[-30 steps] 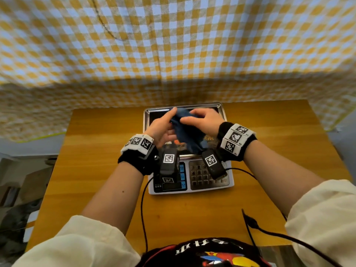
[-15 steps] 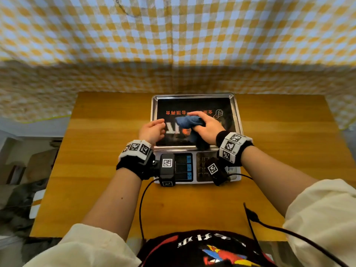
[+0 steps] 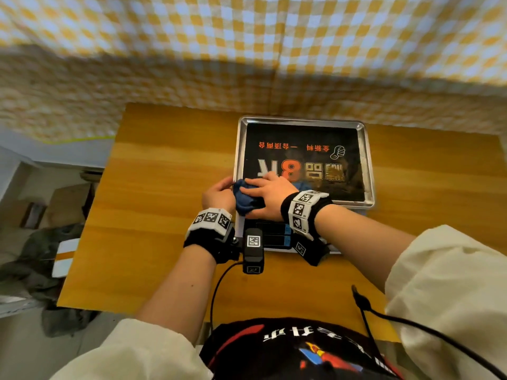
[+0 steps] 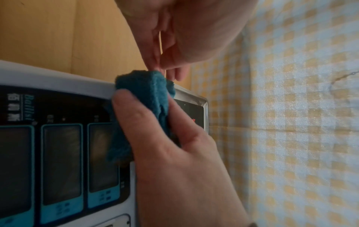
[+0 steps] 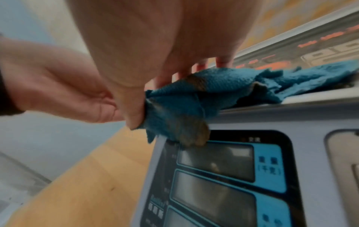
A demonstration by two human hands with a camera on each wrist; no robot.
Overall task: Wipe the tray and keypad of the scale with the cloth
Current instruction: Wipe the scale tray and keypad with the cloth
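The scale's steel tray (image 3: 369, 165) carries a black printed sticker. The bunched blue cloth (image 3: 242, 200) lies over the tray's front-left corner and hangs onto the display panel (image 5: 213, 161). My right hand (image 3: 264, 196) grips the cloth (image 5: 194, 95), thumb pinching its left end, fingers pressing it on the tray rim. My left hand (image 3: 219, 193) is at the scale's left side, loosely bent fingertips (image 4: 155, 67) touching the cloth (image 4: 143, 92). In the head view my right wrist hides the keypad.
The scale stands toward the back of a wooden table (image 3: 153, 215), with bare wood on both sides. A yellow checked curtain (image 3: 247, 50) hangs behind. Camera cables (image 3: 365, 305) trail over the near edge. Floor clutter (image 3: 41, 242) lies left.
A second ago both hands held the cloth above the scale. The right hand then set it on the tray's middle and has drawn it to the front-left corner; the left hand stays beside it.
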